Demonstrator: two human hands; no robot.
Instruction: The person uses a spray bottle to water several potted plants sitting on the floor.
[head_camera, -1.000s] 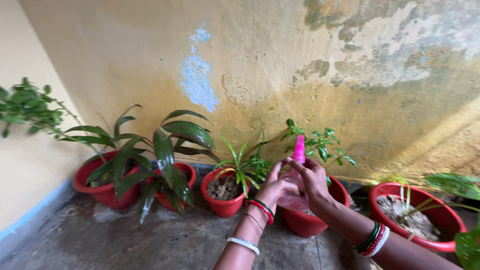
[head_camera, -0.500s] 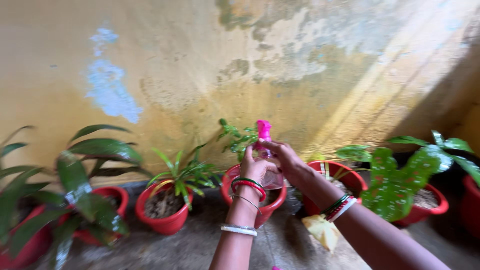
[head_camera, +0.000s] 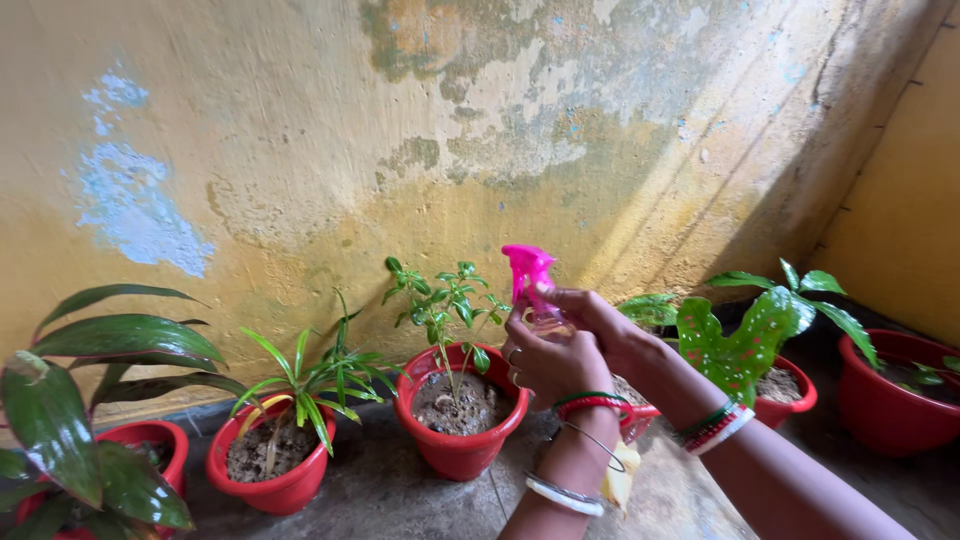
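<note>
Both hands up front: left hand (head_camera: 548, 362) wraps the spray bottle (head_camera: 532, 292) body, right hand (head_camera: 600, 322) steadies near the pink nozzle, aimed w/ tip toward small plant in red pot (head_camera: 458, 440).

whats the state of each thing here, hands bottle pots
left hand: wrapped round the spray bottle
right hand: gripping the bottle too
spray bottle: upright, pink head on, held by both hands
middle red pot: upright, soil-filled, small leafy plant
spotted-leaf plant: upright in its red pot
</note>
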